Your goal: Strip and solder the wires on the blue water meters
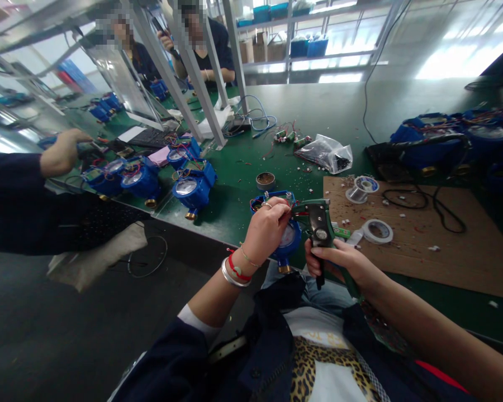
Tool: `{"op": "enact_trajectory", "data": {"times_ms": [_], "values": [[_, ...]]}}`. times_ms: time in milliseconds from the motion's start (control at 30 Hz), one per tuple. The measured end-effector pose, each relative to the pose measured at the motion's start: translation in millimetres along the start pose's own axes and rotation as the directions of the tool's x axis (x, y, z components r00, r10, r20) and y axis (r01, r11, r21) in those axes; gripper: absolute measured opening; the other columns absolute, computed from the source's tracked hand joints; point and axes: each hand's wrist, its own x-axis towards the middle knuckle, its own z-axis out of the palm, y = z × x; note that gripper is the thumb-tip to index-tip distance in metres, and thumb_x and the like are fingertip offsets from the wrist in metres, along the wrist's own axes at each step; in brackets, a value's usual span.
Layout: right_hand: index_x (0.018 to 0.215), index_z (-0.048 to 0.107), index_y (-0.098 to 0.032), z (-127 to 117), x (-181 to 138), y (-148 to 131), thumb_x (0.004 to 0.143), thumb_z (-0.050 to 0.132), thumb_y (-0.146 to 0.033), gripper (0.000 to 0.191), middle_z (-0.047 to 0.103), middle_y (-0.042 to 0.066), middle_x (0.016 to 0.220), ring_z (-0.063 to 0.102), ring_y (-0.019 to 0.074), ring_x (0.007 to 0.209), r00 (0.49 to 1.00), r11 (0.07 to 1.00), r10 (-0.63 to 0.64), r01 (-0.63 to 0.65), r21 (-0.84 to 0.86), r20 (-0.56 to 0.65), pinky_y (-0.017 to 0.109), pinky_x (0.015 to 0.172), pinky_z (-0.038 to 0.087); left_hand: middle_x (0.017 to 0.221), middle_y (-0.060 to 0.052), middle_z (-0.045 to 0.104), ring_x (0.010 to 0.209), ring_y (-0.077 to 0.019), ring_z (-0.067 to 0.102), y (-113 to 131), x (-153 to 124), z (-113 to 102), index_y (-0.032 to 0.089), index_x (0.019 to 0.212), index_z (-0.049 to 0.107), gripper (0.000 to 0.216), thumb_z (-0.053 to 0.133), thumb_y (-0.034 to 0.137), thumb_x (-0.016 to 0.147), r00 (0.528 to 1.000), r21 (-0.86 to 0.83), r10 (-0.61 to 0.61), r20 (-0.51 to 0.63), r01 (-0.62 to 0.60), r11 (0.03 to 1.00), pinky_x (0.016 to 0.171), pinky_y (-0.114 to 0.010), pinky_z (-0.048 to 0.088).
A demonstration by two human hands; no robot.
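Observation:
My left hand [267, 226] is closed over the top of a blue water meter [288, 239] at the near edge of the green table [243, 173], fingers pinching at its wires. My right hand [339, 262] grips the handle of a green and black crimping tool [316, 223], whose head points left at the meter beside my left fingers. The meter's brass fitting hangs below, just over my lap.
Several more blue meters [193, 187] stand to the left, where a co-worker's hand [61, 152] works. A solder tin [265, 180], a plastic bag of parts [327, 153], a cardboard mat [423, 234] with tape rolls and a black cable lie on the right. Two people sit at the far side.

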Motion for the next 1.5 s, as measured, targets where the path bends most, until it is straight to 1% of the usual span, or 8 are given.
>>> {"op": "enact_trajectory", "data": {"times_ms": [633,833,967,1033,1167,1300,1400,1500], "values": [[0.086,0.053,-0.016,2,1,5,0.083,0.066,-0.033,0.021,0.05,-0.001,0.065,0.048,0.0124,0.058,1.0,1.0,-0.021,0.021,0.0,-0.009,0.028,0.058,0.041,0.1,-0.008,0.064,0.092,-0.0157,0.061,0,0,1,0.015,0.089,0.064,0.014,0.05,0.016,0.091,1.0,-0.01,-0.007,0.014,0.008,1.0,0.083,-0.029,0.051],[0.077,0.048,-0.018,5,1,6,0.083,0.065,-0.036,0.026,0.038,-0.006,0.054,0.036,0.0079,0.043,0.997,0.999,-0.046,0.045,-0.028,-0.057,0.023,0.044,0.032,0.1,-0.007,0.063,0.092,-0.0159,0.061,1,-1,0,0.015,0.088,0.063,0.013,0.051,0.016,0.091,1.0,-0.018,-0.011,0.018,0.011,1.0,0.083,-0.028,0.05],[0.093,0.056,-0.017,0,-11,10,0.081,0.068,-0.037,0.026,0.056,0.002,0.073,0.055,0.0166,0.069,0.992,0.975,-0.097,0.079,-0.206,-0.082,0.031,0.068,0.045,0.098,-0.007,0.064,0.091,-0.0162,0.06,2,-2,-3,0.015,0.087,0.063,0.011,0.053,0.015,0.09,1.0,-0.025,-0.017,0.023,0.017,1.0,0.084,-0.029,0.05],[0.103,0.057,-0.017,-5,-20,12,0.081,0.067,-0.038,0.032,0.06,0.005,0.085,0.057,0.0211,0.083,0.984,0.965,-0.132,0.099,-0.244,-0.122,0.035,0.08,0.045,0.098,-0.007,0.064,0.092,-0.0163,0.061,1,-3,-5,0.016,0.087,0.063,0.01,0.054,0.014,0.089,1.0,-0.039,-0.013,0.026,0.014,0.999,0.085,-0.03,0.051],[0.107,0.057,-0.019,-24,-38,8,0.083,0.064,-0.042,0.033,0.06,0.006,0.092,0.057,0.0232,0.089,0.952,0.935,-0.205,0.122,-0.332,-0.226,0.038,0.087,0.043,0.105,-0.008,0.063,0.1,-0.0167,0.06,1,-7,-8,0.016,0.093,0.065,0.011,0.055,0.015,0.089,1.0,-0.089,0.017,0.019,-0.015,0.996,0.09,-0.033,0.051],[0.109,0.059,-0.019,-56,-43,-13,0.082,0.061,-0.049,0.04,0.063,0.008,0.097,0.057,0.0284,0.095,0.909,0.753,-0.235,-0.055,-0.656,-0.345,0.041,0.089,0.041,0.112,-0.008,0.061,0.102,-0.0155,0.059,3,-13,-10,0.018,0.098,0.066,0.014,0.055,0.015,0.09,0.998,-0.109,0.033,-0.05,-0.038,0.993,0.092,-0.032,0.05],[0.11,0.06,-0.018,-77,-34,-33,0.082,0.057,-0.052,0.044,0.065,0.012,0.106,0.058,0.0318,0.1,0.878,0.462,-0.238,-0.274,-0.843,-0.416,0.041,0.09,0.04,0.117,-0.007,0.058,0.086,-0.012,0.059,6,-18,-11,0.019,0.096,0.067,0.014,0.055,0.016,0.09,0.997,-0.076,0.023,-0.077,-0.029,0.997,0.083,-0.03,0.051],[0.111,0.061,-0.015,-89,-18,-49,0.082,0.056,-0.051,0.047,0.066,0.015,0.105,0.061,0.0328,0.098,0.857,0.164,-0.246,-0.423,-0.891,-0.452,0.038,0.083,0.043,0.123,-0.007,0.052,0.074,-0.0098,0.052,10,-20,-13,0.021,0.095,0.068,0.014,0.056,0.017,0.089,0.995,-0.007,0.013,-0.097,-0.014,1.0,0.075,-0.029,0.05]]}}
